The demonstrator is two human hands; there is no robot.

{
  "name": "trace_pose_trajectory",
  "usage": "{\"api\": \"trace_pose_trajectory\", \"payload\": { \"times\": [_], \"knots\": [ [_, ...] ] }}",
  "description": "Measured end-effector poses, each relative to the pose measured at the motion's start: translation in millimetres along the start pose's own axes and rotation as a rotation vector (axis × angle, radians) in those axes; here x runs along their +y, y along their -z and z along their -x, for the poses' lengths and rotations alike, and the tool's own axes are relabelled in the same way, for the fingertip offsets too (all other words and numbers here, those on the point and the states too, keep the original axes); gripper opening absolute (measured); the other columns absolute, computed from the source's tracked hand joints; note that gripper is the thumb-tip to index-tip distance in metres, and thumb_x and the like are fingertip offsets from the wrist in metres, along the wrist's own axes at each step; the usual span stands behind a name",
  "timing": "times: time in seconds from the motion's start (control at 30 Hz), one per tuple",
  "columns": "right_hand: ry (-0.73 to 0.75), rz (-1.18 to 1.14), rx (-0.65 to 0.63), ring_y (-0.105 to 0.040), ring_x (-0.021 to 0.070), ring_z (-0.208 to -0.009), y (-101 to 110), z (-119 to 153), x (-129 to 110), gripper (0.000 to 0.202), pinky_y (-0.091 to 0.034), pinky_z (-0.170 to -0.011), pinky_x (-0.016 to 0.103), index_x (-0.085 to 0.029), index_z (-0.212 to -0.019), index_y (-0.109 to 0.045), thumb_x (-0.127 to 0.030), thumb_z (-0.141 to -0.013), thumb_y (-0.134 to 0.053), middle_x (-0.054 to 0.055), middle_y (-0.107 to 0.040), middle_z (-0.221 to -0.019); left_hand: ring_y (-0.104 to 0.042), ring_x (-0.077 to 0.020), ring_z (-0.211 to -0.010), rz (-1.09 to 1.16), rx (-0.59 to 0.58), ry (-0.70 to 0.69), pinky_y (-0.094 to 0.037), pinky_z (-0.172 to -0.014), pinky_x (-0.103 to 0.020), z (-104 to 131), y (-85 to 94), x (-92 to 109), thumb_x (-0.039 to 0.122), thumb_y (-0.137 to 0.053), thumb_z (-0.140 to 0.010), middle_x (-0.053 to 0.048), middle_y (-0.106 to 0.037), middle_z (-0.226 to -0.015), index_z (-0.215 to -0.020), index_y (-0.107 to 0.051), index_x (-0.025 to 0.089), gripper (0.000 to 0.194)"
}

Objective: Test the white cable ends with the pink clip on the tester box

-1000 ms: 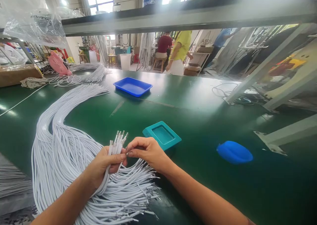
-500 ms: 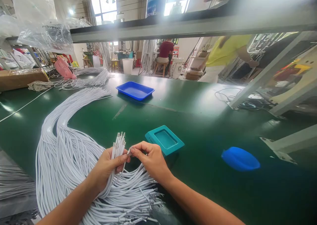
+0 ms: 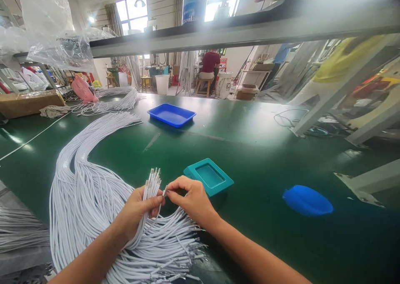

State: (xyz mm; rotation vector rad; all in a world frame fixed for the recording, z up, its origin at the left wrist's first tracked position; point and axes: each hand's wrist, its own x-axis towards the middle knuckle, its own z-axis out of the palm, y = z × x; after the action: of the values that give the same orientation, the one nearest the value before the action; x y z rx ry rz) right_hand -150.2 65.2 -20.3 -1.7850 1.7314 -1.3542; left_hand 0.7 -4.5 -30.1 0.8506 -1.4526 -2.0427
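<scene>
My left hand (image 3: 140,207) is closed round a bundle of white cables (image 3: 152,184), their metal-tipped ends pointing up. Thumb and forefinger of my right hand (image 3: 190,198) pinch the tip of a single cable (image 3: 165,191) just right of that bundle. Beneath both hands a large pile of white cables (image 3: 84,200) curves across the green table (image 3: 256,159), with loose metal-tipped ends at the lower middle. Behind my right hand sits a teal tray (image 3: 210,175).
Farther back lies a blue tray (image 3: 171,115); a blue bowl-like piece (image 3: 308,200) is at right. A pink basket (image 3: 83,88) and cardboard box (image 3: 31,103) stand back left. A metal shelf beam (image 3: 187,39) crosses above. People are beyond the table.
The view has shifted slightly. The person in yellow beyond the table has moved right. My hands keep nearly the same pose, with the single cable's tip slightly apart from the bundle.
</scene>
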Motion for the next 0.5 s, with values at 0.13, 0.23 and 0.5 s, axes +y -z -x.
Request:
{"api": "trace_pose_trajectory", "payload": {
  "times": [0.13, 0.23, 0.5],
  "knots": [
    [0.433, 0.404, -0.019, -0.051, 0.0168, -0.079, 3, -1, 8, 0.024, -0.040, -0.077, 0.031, -0.016, -0.071, -0.061, -0.019, -0.087, -0.042, 0.006, -0.062, -0.074, -0.038, -0.0027, -0.043, 0.105, -0.014, 0.061, -0.024, -0.041, -0.016, -4, 1.0, 1, 0.018, -0.068, -0.067, 0.000, -0.056, -0.063, -0.099, -0.058, 0.012, 0.034],
    [0.402, 0.654, -0.140, -0.051, 0.0188, -0.086, 12, -5, 16, 0.009, -0.036, -0.084, 0.034, -0.016, -0.085, -0.058, -0.016, -0.083, -0.049, 0.007, -0.062, -0.084, -0.038, -0.0020, -0.041, 0.121, 0.007, 0.105, -0.024, -0.040, -0.015, -8, 1.8, 1, 0.016, -0.066, -0.067, 0.000, -0.057, -0.063, -0.105, -0.055, 0.012, 0.040],
    [0.411, 0.885, -0.370, -0.052, 0.0159, -0.068, 16, -7, 19, 0.013, -0.033, -0.076, 0.031, -0.013, -0.079, -0.056, -0.012, -0.086, -0.044, 0.006, -0.062, -0.072, -0.040, -0.0036, -0.039, 0.049, 0.027, 0.153, -0.023, -0.038, -0.015, -12, 0.7, 0, 0.015, -0.066, -0.063, -0.002, -0.060, -0.061, -0.093, -0.054, 0.012, 0.033]
  ]
}}
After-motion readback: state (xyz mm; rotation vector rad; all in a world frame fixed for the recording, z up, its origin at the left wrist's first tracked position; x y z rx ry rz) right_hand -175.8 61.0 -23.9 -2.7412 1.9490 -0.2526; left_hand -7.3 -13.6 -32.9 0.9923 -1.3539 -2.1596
